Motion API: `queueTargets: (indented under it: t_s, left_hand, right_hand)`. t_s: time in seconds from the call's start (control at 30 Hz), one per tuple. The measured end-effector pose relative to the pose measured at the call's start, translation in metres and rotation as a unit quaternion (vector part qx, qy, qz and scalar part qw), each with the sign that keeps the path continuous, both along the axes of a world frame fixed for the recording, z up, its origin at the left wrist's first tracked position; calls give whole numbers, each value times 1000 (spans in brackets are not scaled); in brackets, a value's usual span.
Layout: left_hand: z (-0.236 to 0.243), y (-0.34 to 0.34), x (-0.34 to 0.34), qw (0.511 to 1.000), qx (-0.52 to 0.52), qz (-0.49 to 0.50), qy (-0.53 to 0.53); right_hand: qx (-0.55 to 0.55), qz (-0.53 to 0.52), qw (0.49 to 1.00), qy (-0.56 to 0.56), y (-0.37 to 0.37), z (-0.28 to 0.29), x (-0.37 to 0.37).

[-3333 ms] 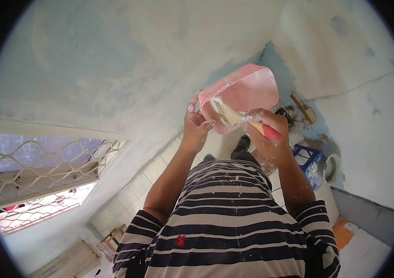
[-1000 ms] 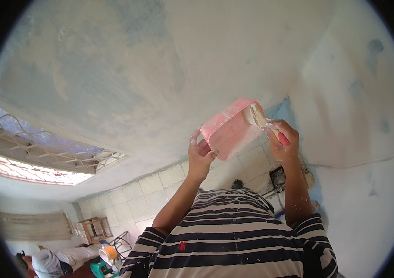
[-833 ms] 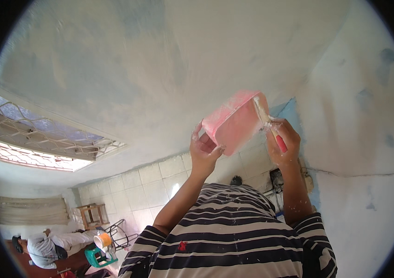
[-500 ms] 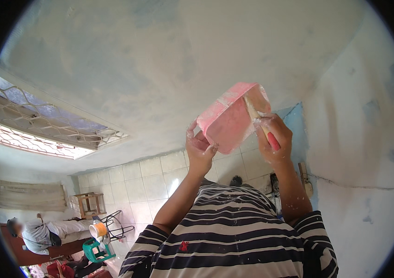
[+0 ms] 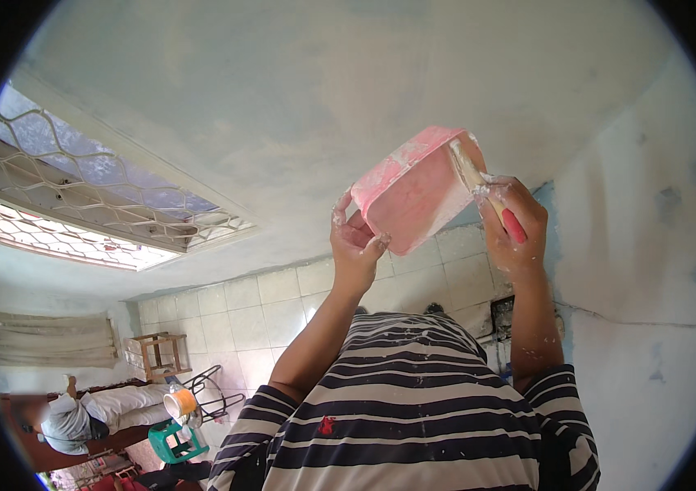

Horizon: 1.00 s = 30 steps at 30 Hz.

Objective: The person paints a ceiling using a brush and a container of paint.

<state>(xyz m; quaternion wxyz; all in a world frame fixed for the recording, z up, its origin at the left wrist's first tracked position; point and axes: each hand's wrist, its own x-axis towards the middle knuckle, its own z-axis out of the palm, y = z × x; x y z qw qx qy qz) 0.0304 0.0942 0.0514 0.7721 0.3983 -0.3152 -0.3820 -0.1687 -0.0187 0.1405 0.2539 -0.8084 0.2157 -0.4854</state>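
My left hand (image 5: 356, 241) grips a pink plastic tub (image 5: 413, 200) by its left end, thumb on the near side and fingers behind. The tub is tilted so its inside faces me, and white paste is smeared along its rim and walls. In my right hand (image 5: 518, 225) is a putty knife (image 5: 466, 168) with a red-ended handle. Its pale, paste-coated front part rests against the inside of the tub's right end. White paste also marks the fingers of both hands.
A patchy wall (image 5: 299, 106) stands ahead, meeting another wall (image 5: 634, 245) on the right. At left are a grilled window (image 5: 103, 196), a wooden stool (image 5: 156, 353), a green plastic stool (image 5: 176, 442) with an orange-and-white bucket (image 5: 180, 403), and another person (image 5: 78, 421). Tiled floor (image 5: 242, 327) lies below.
Both hands, the tub and the putty knife have risen slightly in view; the right hand has shifted right. The putty knife has moved along toward the tub's right end.
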Motion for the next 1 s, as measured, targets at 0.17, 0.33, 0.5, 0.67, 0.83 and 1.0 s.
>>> queueTargets:
  t_s: [0.17,0.33,0.5,0.67,0.83,1.0]
  left_hand:
    - [5,19,49,1000,16,-13,18]
    - [-8,36,95,997,-32,-42,54]
    - [-7,52,129,999,-30,-32,4]
    - [-8,56,123,997,-62,41,-3]
    - [-11,58,118,992,-94,75,-22]
    - [-14,65,123,991,-89,96,0]
  right_hand:
    - [-5,54,998,-21,58,-13,78]
    - [178,118,973,-91,92,-25,111]
    - [119,-67,990,-35,91,9,104]
    - [149,-178,960,-159,96,-4,161]
    - [129,-159,969,-140,107,-5,190]
    - [200,-104,973,-44,126,-8,182]
